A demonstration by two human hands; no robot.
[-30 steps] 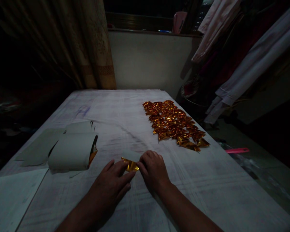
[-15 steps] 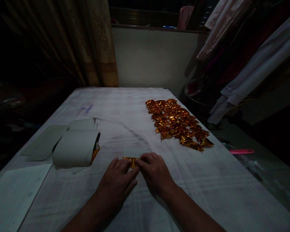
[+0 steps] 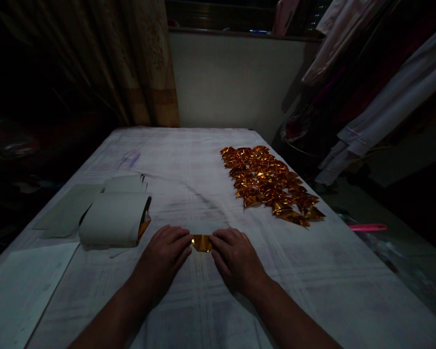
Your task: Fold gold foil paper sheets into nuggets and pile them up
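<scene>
We see the small gold foil piece near the middle of the close part of the plaid-covered surface, between the left hand and the right hand. The fingers of each hand look closed on it, one hand at either end, though we cannot make out the fingertips' exact hold behind the knuckles. Its shiny middle shows between them, with a straight far edge and slanted near corners. We judge it very light and thin, crisp enough to keep a crease yet easily bent, and probably a little slippery on the glossy face. We would take hold by the two ends, lightly, since a hard squeeze in the middle could crush it and a sharp pull might tear it. The folded gold pieces lying in rows toward the far right look just as light, and we think a brush of the sleeve could shift them. To the left, the stack of pale papers lies bent over, gold showing at one edge. We find no brand or label we can read; the white sheet bears faint marks too dim to make out, and the purple scrawl farther back spells nothing legible to us.
</scene>
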